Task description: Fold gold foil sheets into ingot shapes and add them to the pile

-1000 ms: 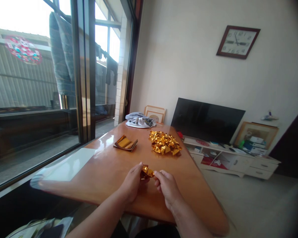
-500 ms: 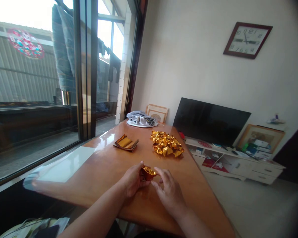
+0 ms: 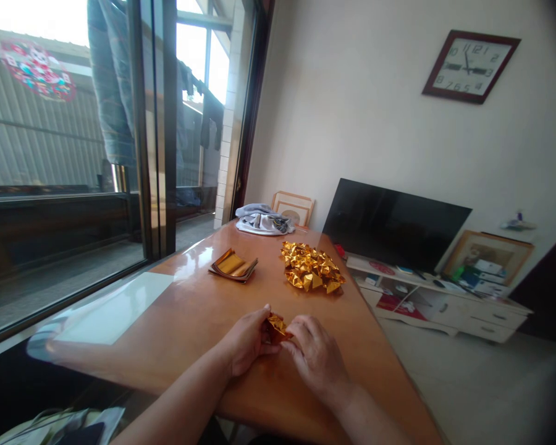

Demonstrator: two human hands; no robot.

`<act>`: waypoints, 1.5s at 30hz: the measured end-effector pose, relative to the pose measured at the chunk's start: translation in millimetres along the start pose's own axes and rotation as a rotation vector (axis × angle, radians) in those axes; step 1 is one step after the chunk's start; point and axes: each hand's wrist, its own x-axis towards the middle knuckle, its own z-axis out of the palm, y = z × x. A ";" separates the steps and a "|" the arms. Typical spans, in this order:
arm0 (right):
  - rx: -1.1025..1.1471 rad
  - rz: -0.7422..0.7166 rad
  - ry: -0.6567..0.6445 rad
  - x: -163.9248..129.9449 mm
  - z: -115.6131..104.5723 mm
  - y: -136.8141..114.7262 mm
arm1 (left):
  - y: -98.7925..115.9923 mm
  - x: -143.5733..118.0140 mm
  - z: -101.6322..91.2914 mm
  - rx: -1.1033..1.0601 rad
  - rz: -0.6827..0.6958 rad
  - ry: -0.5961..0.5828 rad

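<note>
Between my hands, just above the near part of the table, is a gold foil paper ingot (image 3: 277,325) with a crumpled, shiny top. My left hand (image 3: 250,340) grips its left side, thumb on top and fingers beneath. My right hand (image 3: 315,353) pinches its right edge between thumb and curled fingers. Farther off lies a pile of folded gold foil ingots (image 3: 311,269). To the left of that pile rests a stack of gold foil paper sheets (image 3: 233,266), its edges curling up.
The brown glossy table (image 3: 189,315) carries a pale sheet (image 3: 118,309) on its left and folded cloth (image 3: 263,220) at the far end. Beyond stand a television (image 3: 396,225) and a white cabinet (image 3: 472,315). A glass sliding door (image 3: 162,154) runs along the left.
My right fingers have closed in more tightly on the ingot's right edge, and the ingot is tilted slightly. The view has shifted a little.
</note>
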 end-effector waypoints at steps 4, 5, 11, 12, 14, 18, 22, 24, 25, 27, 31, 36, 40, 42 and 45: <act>0.014 0.016 -0.009 2.1 1.3 0.0 | -1.3 1.2 -1.2 0.020 0.000 -0.009; 0.018 0.018 -0.011 2.4 1.5 0.0 | -1.3 1.1 -1.2 0.024 0.000 -0.013; 0.078 0.001 -0.004 0.5 0.6 0.1 | -0.3 -1.0 1.1 -0.003 0.018 -0.002; 0.089 -0.002 -0.006 0.0 0.2 0.0 | -0.2 -1.2 1.4 -0.005 0.020 0.001; 0.101 -0.001 -0.010 -0.6 -0.8 -0.3 | -0.2 -1.4 1.7 -0.004 0.022 0.006; 0.083 0.001 0.002 0.3 -3.2 -1.3 | -0.2 -1.8 1.9 -0.009 0.018 0.001; 0.050 0.002 0.013 1.1 -4.5 -2.1 | -0.3 -1.9 1.6 -0.003 0.021 -0.003; 0.041 0.000 0.022 1.1 -4.4 -2.4 | -0.7 -1.6 1.2 0.002 0.025 -0.008; 0.038 -0.001 0.027 1.1 -4.3 -2.5 | -0.9 -1.5 0.9 0.004 0.027 -0.010; 0.036 -0.005 0.037 1.2 -3.8 -2.7 | -1.3 -1.4 0.6 0.010 0.032 -0.013; 0.032 -0.004 0.055 1.4 -2.0 -2.9 | -1.3 -1.6 0.5 0.020 0.039 -0.015; 0.015 -0.017 0.090 0.0 1.5 -2.2 | -0.9 -1.5 0.2 0.020 0.025 -0.018; 0.023 -0.009 0.097 -2.8 3.2 -2.5 | -1.5 -0.5 -1.6 0.002 0.035 -0.019; 0.057 0.011 0.092 -4.5 3.6 -2.9 | -2.1 0.0 -2.6 -0.011 0.047 -0.019; 0.140 0.039 0.087 -6.5 4.8 -3.5 | -1.9 0.0 -3.4 -0.020 0.055 -0.017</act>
